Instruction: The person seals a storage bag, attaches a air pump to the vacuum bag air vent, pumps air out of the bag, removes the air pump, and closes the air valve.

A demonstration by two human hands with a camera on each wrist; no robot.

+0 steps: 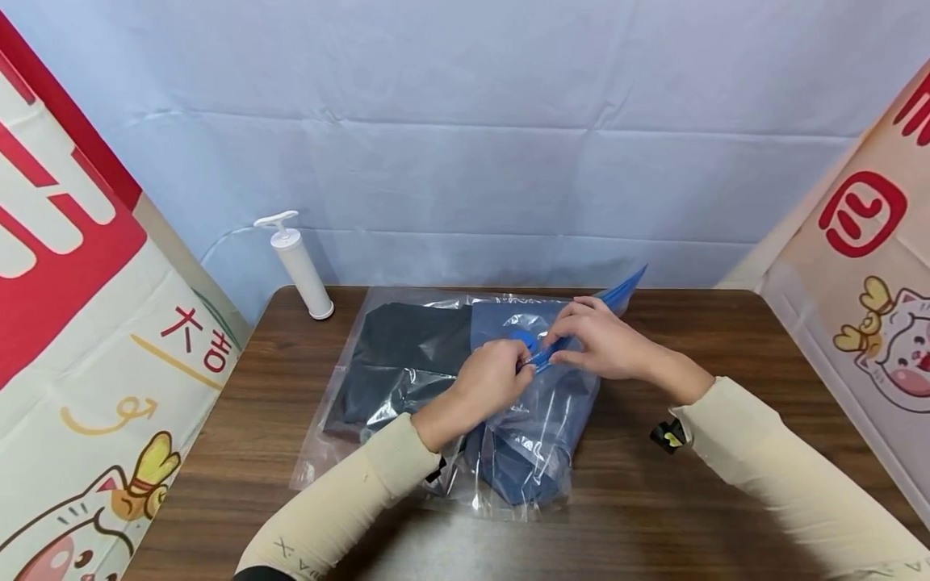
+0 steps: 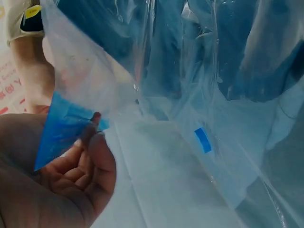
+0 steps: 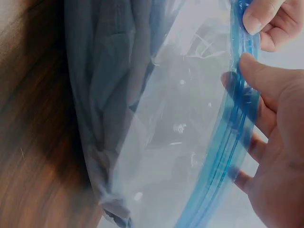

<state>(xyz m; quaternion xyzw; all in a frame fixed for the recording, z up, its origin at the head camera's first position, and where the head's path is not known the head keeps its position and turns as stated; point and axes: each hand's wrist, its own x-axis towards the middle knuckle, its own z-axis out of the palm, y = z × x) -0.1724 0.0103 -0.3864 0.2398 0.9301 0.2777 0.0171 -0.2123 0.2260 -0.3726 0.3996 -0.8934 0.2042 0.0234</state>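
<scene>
A clear plastic storage bag lies on the table, with a dark folded garment at its left and a blue one at its right. Its blue zip strip is raised at the far right. My left hand pinches the strip near a round blue valve. Just right of it, my right hand holds the same strip between thumb and fingers. In the right wrist view the strip runs between the right thumb and fingers, and the left fingertips grip it close by.
A white hand pump stands upright at the table's back left corner. The brown wooden table meets a pale blue cloth behind. Printed cloth panels flank both sides.
</scene>
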